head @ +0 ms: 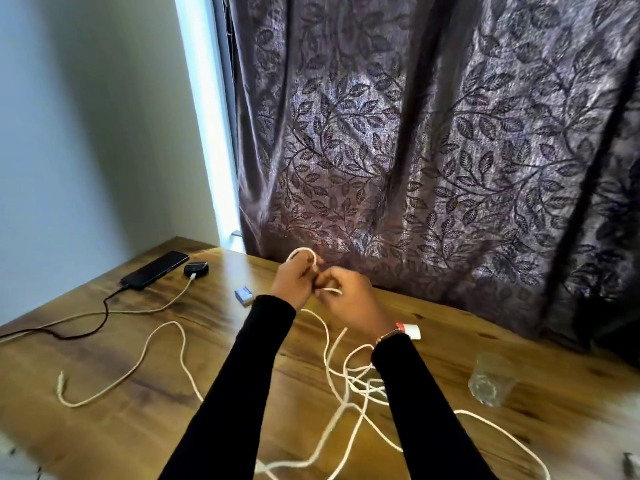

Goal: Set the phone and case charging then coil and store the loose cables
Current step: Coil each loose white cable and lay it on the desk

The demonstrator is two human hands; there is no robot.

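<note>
first loop of the white cable [306, 252] is pinched between left hand [294, 280] and right hand [348, 296]; loops should be kept even, slack fed slowly off the table [214, 341] middle.

Phone and case plugged in, cables loose.
My black phone [154, 270] and dark case [196, 269] lie corded far left; white cables [349, 386] sprawl tangled.

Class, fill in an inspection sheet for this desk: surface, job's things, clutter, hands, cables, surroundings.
Surface: wooden table, brown grain.
Job's things: phone and case at far left corner, each with a cable plugged in.
Clutter: small box, glass, white tube.
Hands: left hand and right hand raised, both in a grip on the white cable, forming a loop.
Cables: white cable tangled below; second loose cable at left.
Surroundings: leaf-patterned curtain, wall.
</note>
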